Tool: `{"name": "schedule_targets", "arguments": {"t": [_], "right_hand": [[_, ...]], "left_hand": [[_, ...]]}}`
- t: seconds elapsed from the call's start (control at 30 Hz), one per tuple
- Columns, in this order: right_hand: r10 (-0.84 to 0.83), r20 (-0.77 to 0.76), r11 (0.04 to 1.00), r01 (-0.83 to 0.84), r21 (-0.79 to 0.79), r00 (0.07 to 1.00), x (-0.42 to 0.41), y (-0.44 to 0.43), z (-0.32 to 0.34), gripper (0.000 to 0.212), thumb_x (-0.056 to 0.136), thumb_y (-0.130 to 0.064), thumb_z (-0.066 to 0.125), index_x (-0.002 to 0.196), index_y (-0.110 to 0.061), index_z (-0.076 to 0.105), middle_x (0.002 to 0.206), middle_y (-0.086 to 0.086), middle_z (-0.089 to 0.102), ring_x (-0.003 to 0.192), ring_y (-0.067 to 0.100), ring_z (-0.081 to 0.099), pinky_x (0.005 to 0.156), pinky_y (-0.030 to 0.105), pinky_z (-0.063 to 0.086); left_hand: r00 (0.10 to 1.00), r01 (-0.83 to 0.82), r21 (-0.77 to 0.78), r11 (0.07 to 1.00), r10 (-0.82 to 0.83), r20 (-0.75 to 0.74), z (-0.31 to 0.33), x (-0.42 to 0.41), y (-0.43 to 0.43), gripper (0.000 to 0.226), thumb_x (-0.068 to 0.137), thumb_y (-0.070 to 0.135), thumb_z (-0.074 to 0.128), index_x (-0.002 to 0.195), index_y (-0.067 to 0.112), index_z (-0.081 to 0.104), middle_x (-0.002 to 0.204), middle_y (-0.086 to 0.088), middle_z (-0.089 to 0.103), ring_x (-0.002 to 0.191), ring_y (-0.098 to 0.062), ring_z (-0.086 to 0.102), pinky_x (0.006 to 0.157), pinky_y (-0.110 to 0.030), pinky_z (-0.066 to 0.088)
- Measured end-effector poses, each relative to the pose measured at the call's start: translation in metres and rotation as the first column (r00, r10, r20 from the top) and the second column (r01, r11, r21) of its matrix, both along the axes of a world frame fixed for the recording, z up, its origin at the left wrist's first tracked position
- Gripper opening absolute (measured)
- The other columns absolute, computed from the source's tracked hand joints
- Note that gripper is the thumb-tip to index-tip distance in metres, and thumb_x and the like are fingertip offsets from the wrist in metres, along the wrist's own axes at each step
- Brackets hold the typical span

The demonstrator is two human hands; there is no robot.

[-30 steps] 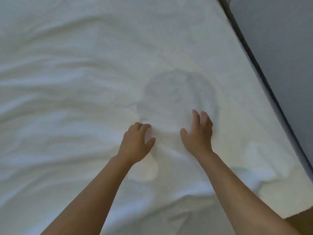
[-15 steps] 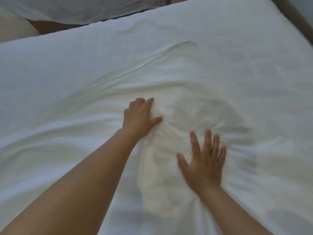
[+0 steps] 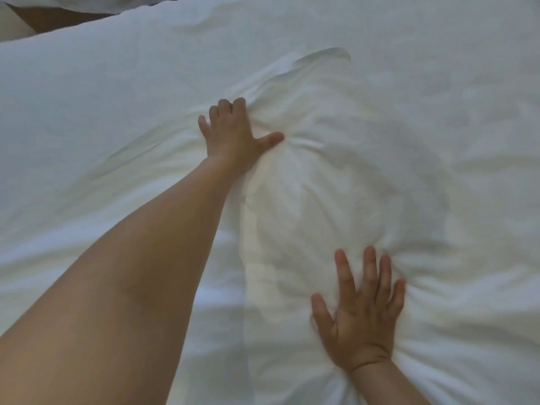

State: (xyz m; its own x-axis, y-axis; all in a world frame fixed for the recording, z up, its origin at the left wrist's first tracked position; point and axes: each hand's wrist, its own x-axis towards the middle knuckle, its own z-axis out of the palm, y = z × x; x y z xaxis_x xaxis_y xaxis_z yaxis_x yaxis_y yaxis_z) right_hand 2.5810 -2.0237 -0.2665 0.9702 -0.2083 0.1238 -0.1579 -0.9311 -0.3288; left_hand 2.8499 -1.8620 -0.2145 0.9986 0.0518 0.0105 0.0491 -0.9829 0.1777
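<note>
Since half a second ago, the left hand [image 3: 233, 135] reaches farther toward the upper centre, its fingers curled into a bunch of the white sheet [image 3: 117, 92], which fills the frame. At lower right the right hand [image 3: 362, 317] lies flat, fingers spread, pressing the sheet.

Left hand [image 3: 233, 135] reaches forward with fingers curled, thumb out; right hand [image 3: 361, 320] lies flat, fingers spread.

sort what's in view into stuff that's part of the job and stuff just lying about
Part of the job: white sheet, left hand bunching it, right hand flat on it.
Lying about: other white cloth at top left, brown surface below it.
</note>
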Motion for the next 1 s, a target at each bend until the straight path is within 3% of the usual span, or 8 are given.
{"name": "schedule_targets", "arguments": {"t": [0.17,0.37,0.47,0.57,0.63,0.7,0.83,1.0], "right_hand": [[-0.018,-0.023,1.0,0.019,0.023,1.0,0.0,0.001,0.005,0.07,0.075,-0.055,0.038,0.138,-0.023,0.035,0.143,0.025,0.039,0.134,0.037,0.023,0.106,0.052,0.013],[-0.016,-0.027,0.999,0.017,0.035,0.999,-0.002,0.002,0.005,0.07,0.077,-0.054,0.038,0.139,-0.021,0.039,0.145,0.025,0.038,0.135,0.036,0.02,0.107,0.052,0.01],[-0.011,-0.025,0.999,0.012,0.031,1.0,-0.002,0.002,0.006,0.071,0.077,-0.054,0.039,0.139,-0.019,0.044,0.145,0.024,0.038,0.135,0.036,0.021,0.108,0.051,0.01],[-0.015,-0.026,1.0,0.016,0.027,1.0,-0.002,0.001,0.004,0.07,0.077,-0.054,0.038,0.14,-0.023,0.035,0.146,0.024,0.037,0.135,0.037,0.02,0.108,0.051,0.008],[-0.011,-0.028,1.0,0.011,0.02,1.0,-0.001,0.001,0.004,0.069,0.077,-0.054,0.038,0.139,-0.023,0.034,0.145,0.023,0.037,0.135,0.038,0.02,0.109,0.051,0.009],[-0.008,-0.024,1.0,0.008,0.009,1.0,-0.002,0.001,0.004,0.069,0.078,-0.054,0.038,0.139,-0.023,0.034,0.146,0.023,0.037,0.136,0.038,0.02,0.109,0.051,0.008],[-0.012,-0.035,1.0,0.013,0.017,0.999,-0.002,0.001,0.004,0.07,0.077,-0.054,0.038,0.139,-0.023,0.033,0.145,0.023,0.037,0.136,0.037,0.02,0.108,0.052,0.009],[-0.006,-0.048,1.0,0.007,0.014,0.999,0.001,0.001,0.003,0.07,0.077,-0.054,0.039,0.139,-0.022,0.039,0.145,0.023,0.038,0.135,0.036,0.022,0.108,0.05,0.01]], "left_hand": [[0.988,0.152,-0.037,0.988,-0.15,0.046,0.0,-0.023,-0.007,0.036,0.096,0.039,0.043,0.115,0.009,0.047,0.105,-0.013,0.062,0.097,-0.033,0.057,0.076,-0.035,0.033],[0.962,0.268,-0.051,0.962,-0.27,-0.036,0.03,-0.057,-0.023,0.024,0.097,0.032,0.041,0.086,0.011,0.047,0.089,-0.02,0.059,0.089,-0.038,0.058,0.065,-0.034,0.035],[0.817,0.559,0.009,0.829,-0.549,-0.178,0.033,-0.12,-0.038,0.029,0.097,0.038,0.041,0.1,0.013,0.054,0.1,-0.02,0.064,0.093,-0.038,0.06,0.067,-0.035,0.039],[0.666,0.743,-0.018,0.669,-0.742,-0.082,0.048,-0.162,-0.032,0.024,0.087,0.038,0.056,0.076,0.017,0.05,0.078,-0.008,0.064,0.073,-0.032,0.063,0.051,-0.026,0.034],[0.805,0.593,-0.047,0.804,-0.593,0.01,0.052,-0.142,-0.026,0.042,0.08,0.051,0.063,0.101,0.015,0.062,0.098,-0.01,0.063,0.092,-0.03,0.06,0.068,-0.033,0.044],[0.919,0.368,0.012,0.93,-0.362,-0.158,0.053,-0.106,-0.027,0.084,0.073,0.066,0.061,0.138,0.017,0.04,0.132,-0.011,0.047,0.12,-0.03,0.044,0.094,-0.041,0.038],[0.909,0.088,-0.322,0.943,-0.208,-0.36,0.048,-0.057,-0.066,0.096,0.066,0.078,0.057,0.137,0.016,0.04,0.128,-0.005,0.052,0.117,-0.029,0.05,0.096,-0.042,0.044],[0.893,0.399,-0.12,0.909,-0.415,-0.176,0.03,-0.088,-0.127,0.058,0.094,0.027,0.046,0.146,0.008,0.026,0.124,-0.013,0.053,0.111,-0.032,0.053,0.081,-0.034,0.04]]}}
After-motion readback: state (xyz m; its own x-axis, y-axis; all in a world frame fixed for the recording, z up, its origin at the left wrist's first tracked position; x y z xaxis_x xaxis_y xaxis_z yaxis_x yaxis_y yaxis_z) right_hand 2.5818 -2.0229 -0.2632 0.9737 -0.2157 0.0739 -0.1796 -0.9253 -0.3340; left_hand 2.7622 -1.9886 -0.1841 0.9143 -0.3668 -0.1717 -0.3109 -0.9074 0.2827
